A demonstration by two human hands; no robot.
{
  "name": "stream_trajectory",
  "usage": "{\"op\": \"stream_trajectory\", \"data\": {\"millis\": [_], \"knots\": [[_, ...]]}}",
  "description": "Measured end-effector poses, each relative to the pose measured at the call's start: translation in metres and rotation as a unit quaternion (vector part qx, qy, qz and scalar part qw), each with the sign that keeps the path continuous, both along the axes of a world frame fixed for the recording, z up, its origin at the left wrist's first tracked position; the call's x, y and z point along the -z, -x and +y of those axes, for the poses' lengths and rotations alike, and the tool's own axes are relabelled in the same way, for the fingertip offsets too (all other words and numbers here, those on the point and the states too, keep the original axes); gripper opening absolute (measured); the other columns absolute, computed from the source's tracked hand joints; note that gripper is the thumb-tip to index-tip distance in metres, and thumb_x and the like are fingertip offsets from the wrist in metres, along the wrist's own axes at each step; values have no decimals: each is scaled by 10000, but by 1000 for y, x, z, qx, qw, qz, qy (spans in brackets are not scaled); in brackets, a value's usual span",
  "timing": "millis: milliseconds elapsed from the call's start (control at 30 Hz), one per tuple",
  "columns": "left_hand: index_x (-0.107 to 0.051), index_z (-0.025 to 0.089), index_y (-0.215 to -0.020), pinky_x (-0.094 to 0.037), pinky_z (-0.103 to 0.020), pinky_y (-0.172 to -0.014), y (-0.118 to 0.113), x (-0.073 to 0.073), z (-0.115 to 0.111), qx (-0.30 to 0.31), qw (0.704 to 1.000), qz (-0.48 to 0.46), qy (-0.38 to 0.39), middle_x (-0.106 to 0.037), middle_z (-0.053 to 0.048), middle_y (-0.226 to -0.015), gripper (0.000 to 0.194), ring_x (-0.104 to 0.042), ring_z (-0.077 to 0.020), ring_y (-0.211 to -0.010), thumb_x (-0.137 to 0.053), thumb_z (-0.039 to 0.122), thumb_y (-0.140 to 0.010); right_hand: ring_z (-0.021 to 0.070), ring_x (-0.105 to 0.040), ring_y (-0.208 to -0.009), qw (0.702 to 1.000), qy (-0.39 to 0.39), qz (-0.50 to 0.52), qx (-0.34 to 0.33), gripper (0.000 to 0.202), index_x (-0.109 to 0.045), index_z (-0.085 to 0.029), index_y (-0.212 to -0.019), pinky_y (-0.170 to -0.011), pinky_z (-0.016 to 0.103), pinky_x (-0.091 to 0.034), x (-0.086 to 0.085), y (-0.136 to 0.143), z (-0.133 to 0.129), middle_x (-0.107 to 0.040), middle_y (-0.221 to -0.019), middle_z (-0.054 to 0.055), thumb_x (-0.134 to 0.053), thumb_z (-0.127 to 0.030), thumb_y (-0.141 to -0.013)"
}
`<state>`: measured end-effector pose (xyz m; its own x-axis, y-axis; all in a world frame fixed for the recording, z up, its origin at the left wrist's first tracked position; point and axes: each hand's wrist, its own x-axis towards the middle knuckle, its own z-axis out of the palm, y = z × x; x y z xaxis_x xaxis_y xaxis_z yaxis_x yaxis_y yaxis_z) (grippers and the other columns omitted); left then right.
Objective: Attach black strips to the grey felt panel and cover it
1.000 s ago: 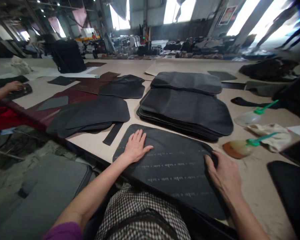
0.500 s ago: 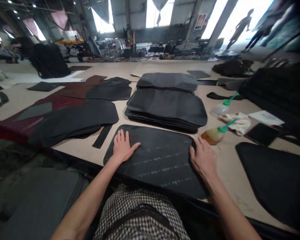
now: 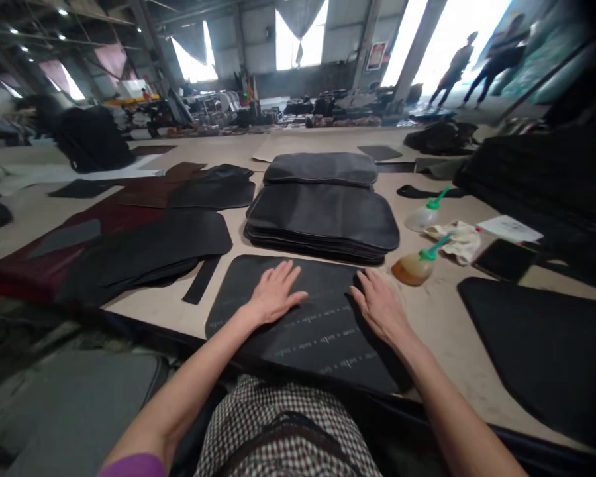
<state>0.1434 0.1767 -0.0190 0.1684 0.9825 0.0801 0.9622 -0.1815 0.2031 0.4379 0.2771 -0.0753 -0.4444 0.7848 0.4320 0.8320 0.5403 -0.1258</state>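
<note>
A dark panel [image 3: 308,338] with rows of pale printed marks lies flat at the table's front edge. My left hand [image 3: 275,291] rests on its upper middle, fingers spread and thumb pointing right. On the panel's upper right part lies my right hand [image 3: 380,301], its fingers stretched out and slightly apart. Neither hand holds anything. Just behind the panel is a stack of dark panels [image 3: 322,215], with a smaller dark piece [image 3: 320,167] behind it. A squeeze bottle of amber liquid [image 3: 413,268] stands to the right of the stack.
Another squeeze bottle [image 3: 422,217], a crumpled cloth [image 3: 459,242] and a white paper [image 3: 510,228] lie at the right. A large dark panel [image 3: 541,351] is at the front right. Dark pieces [image 3: 153,248] and a narrow strip [image 3: 201,279] are on the left.
My left hand has slid right across the panel, and my right hand has moved inward from its right edge. The view has shifted slightly.
</note>
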Motion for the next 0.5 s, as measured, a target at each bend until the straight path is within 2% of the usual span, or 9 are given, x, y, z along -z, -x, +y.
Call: {"op": "stream_trajectory", "data": {"millis": [67, 167, 267, 500], "knots": [[-320, 261, -1632, -216, -491, -1280, -12, 7, 6, 27, 1000, 2, 8, -244, -76, -1726, 773, -198, -246, -1605, -202, 713, -1016, 366, -471, -1413, 1000, -10, -11, -16, 569, -554, -74, -1442, -1104, 547, -459, 7, -1, 2, -488, -1527, 243, -324, -463, -1096], [-340, 239, -1625, -198, -508, -1283, -8, 19, 7, -1, 1000, 24, -3, -238, -91, -1727, 802, -199, -252, -1604, -190, 728, -1007, 375, -474, -1408, 999, -19, -22, -30, 568, -571, -58, -1426, -1120, 548, -451, 14, -5, 4, -493, -1516, 255, -342, -458, -1095], [-329, 201, -1629, -200, -494, -1286, 11, 25, 2, -47, 998, 33, -13, -235, -107, -1726, 838, -192, -256, -1605, -171, 735, -1003, 379, -470, -1406, 999, -17, -18, -32, 575, -575, -50, -1425, -1128, 559, -445, 17, -7, 5, -481, -1523, 261, -357, -465, -1092], [-302, 98, -1629, -220, -455, -1281, 56, 28, -16, -156, 987, 40, -10, -238, -164, -1715, 946, -194, -291, -1604, -193, 775, -977, 379, -476, -1401, 999, -17, -1, -44, 566, -579, -82, -1429, -1124, 567, -446, 18, -8, 8, -494, -1515, 245, -363, -477, -1086]]}}
